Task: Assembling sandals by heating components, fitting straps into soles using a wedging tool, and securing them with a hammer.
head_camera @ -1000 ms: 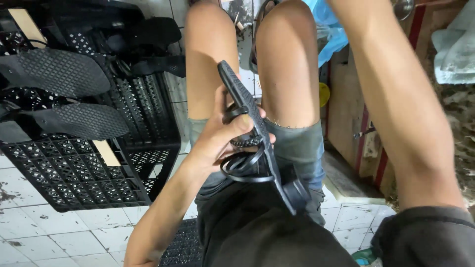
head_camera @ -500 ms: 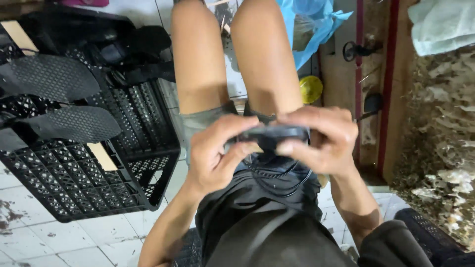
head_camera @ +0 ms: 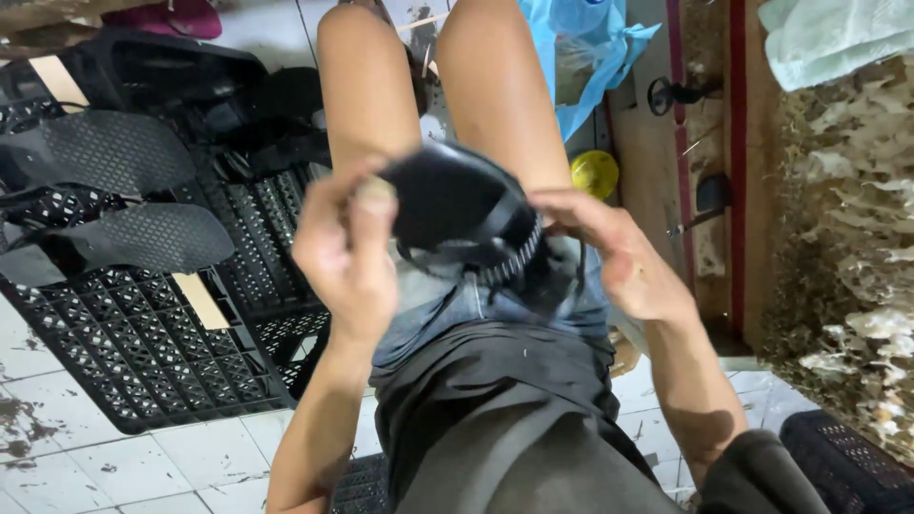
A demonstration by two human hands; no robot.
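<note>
Both hands hold a black rubber sandal sole over the lap.

The left hand (head_camera: pixel 347 252) is raised with its back to the camera, fingers curled and pinching the near edge of the black textured sandal sole (head_camera: pixel 455 205); the right hand (head_camera: pixel 619 252) grips the sole's far edge, fingers bent around it, wrist angled down. The sole sits above the knees, tilted, with thin black straps (head_camera: pixel 495 262) hanging under it. To the left, a black perforated plastic crate (head_camera: pixel 124 352) carries two more flat black soles (head_camera: pixel 114 152). A crumpled blue plastic bag (head_camera: pixel 590 57) lies beyond the knees, with a small round yellow lid (head_camera: pixel 595 173) beside it.
</note>
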